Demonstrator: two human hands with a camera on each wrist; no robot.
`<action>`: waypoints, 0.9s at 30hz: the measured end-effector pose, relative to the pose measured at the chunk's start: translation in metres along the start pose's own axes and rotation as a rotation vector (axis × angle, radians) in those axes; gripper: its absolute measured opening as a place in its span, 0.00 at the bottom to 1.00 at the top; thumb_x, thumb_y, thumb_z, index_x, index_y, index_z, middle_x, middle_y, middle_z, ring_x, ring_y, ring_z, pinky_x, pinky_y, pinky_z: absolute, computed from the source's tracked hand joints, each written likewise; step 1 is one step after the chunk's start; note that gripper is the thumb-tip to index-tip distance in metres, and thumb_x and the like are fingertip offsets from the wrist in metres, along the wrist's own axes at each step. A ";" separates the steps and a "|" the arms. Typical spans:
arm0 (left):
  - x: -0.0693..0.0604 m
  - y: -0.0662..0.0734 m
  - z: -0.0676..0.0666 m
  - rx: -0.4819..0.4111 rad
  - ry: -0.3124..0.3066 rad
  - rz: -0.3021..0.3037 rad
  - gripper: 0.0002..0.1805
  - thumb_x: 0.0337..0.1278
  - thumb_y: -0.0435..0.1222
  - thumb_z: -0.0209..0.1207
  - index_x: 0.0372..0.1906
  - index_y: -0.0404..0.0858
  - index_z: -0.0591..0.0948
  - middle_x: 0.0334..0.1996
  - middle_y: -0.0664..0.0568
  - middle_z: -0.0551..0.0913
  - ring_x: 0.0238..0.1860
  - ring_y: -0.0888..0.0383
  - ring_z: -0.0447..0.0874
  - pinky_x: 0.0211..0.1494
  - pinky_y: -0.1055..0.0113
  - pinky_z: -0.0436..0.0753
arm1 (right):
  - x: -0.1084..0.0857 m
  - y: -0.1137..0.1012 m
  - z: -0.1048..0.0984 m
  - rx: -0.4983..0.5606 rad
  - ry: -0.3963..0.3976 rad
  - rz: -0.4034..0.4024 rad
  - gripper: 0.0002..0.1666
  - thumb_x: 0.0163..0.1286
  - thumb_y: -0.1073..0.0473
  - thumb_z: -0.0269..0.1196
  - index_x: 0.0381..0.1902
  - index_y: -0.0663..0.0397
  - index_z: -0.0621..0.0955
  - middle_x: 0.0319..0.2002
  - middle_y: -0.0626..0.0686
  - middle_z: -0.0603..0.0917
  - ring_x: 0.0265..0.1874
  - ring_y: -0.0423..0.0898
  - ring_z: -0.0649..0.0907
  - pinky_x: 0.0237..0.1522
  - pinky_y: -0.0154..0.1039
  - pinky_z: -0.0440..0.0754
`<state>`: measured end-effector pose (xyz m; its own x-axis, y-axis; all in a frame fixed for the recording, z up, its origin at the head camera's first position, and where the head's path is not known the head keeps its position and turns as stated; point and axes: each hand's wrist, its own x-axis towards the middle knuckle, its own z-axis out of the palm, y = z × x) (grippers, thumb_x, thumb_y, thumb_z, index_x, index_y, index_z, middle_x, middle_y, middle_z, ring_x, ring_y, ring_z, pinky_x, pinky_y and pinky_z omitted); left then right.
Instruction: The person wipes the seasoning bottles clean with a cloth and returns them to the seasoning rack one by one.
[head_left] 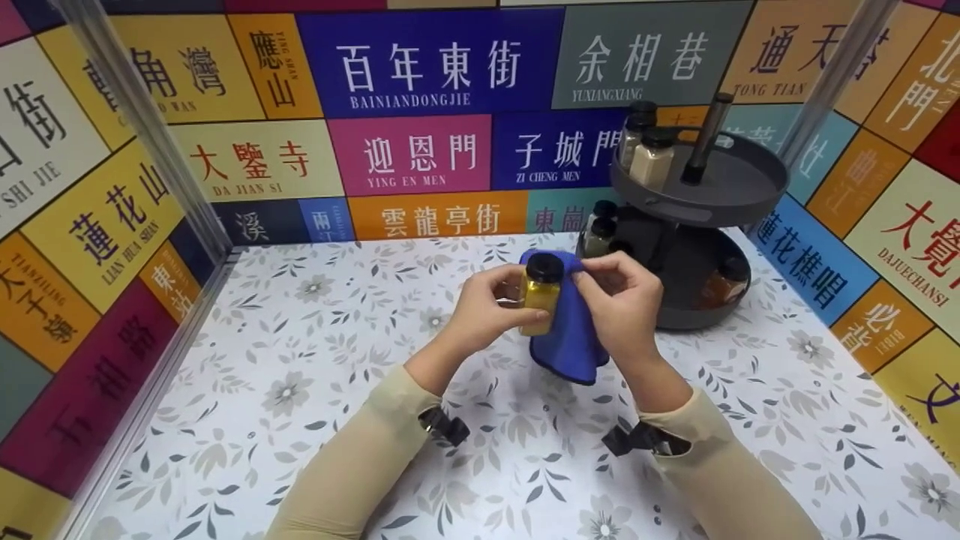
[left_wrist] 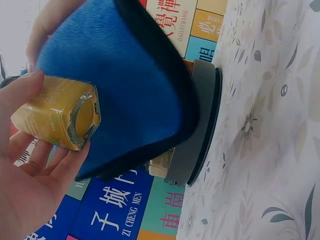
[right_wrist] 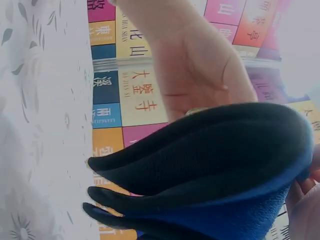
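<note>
In the head view my left hand (head_left: 480, 311) grips a small spice jar (head_left: 540, 304) with yellow contents and a black lid, held upright above the table. Its thumb lies across the front of the jar. My right hand (head_left: 628, 304) pinches a blue cloth (head_left: 570, 345) with dark edging near its top, and the cloth hangs down right beside and behind the jar. The left wrist view shows the jar's clear base (left_wrist: 86, 117) in front of the cloth (left_wrist: 120, 85). Folds of the cloth (right_wrist: 200, 165) cover much of the right wrist view.
A dark grey two-tier round rack (head_left: 697, 206) stands at the back right. Black-lidded jars (head_left: 651, 161) sit on its upper tier; several more, including a reddish-brown one (head_left: 726, 286), stand below. A floral cover lies over the table (head_left: 300, 435). Sign-printed walls (head_left: 427, 60) enclose it.
</note>
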<state>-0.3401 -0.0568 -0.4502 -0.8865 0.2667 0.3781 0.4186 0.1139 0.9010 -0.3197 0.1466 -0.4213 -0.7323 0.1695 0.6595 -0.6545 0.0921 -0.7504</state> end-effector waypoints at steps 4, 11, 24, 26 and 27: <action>0.000 -0.001 -0.001 0.012 0.017 -0.011 0.28 0.47 0.39 0.81 0.57 0.42 0.88 0.42 0.48 0.89 0.42 0.56 0.90 0.53 0.62 0.89 | -0.003 -0.006 0.001 0.019 -0.035 -0.078 0.05 0.60 0.78 0.71 0.35 0.73 0.87 0.34 0.50 0.91 0.34 0.42 0.91 0.39 0.32 0.90; 0.001 0.002 -0.005 -0.006 0.046 -0.009 0.28 0.50 0.38 0.80 0.58 0.41 0.87 0.44 0.46 0.89 0.43 0.54 0.91 0.55 0.58 0.90 | -0.004 -0.003 0.002 -0.161 -0.116 -0.009 0.08 0.58 0.76 0.71 0.33 0.62 0.89 0.32 0.59 0.91 0.30 0.38 0.89 0.32 0.29 0.87; -0.001 0.007 -0.008 -0.037 0.090 -0.001 0.27 0.50 0.37 0.80 0.58 0.40 0.87 0.44 0.45 0.90 0.44 0.53 0.92 0.55 0.61 0.90 | -0.005 0.017 0.008 -0.448 -0.305 0.192 0.04 0.59 0.66 0.73 0.31 0.55 0.87 0.29 0.52 0.91 0.28 0.40 0.86 0.34 0.29 0.83; -0.001 0.008 -0.007 -0.037 0.075 0.005 0.28 0.50 0.37 0.80 0.59 0.40 0.87 0.44 0.46 0.90 0.44 0.54 0.92 0.55 0.61 0.90 | -0.004 0.020 0.008 -0.446 -0.302 0.204 0.04 0.59 0.65 0.73 0.31 0.55 0.87 0.30 0.53 0.91 0.28 0.39 0.86 0.34 0.29 0.82; -0.001 0.008 -0.007 -0.040 0.064 0.006 0.28 0.49 0.36 0.80 0.59 0.41 0.87 0.45 0.46 0.90 0.44 0.54 0.92 0.55 0.61 0.90 | -0.004 0.021 0.007 -0.435 -0.290 0.204 0.04 0.59 0.66 0.73 0.31 0.55 0.87 0.30 0.53 0.91 0.27 0.39 0.86 0.34 0.29 0.82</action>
<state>-0.3370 -0.0628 -0.4422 -0.8952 0.2054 0.3955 0.4171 0.0741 0.9058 -0.3323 0.1407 -0.4394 -0.8978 -0.0452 0.4380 -0.4016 0.4923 -0.7723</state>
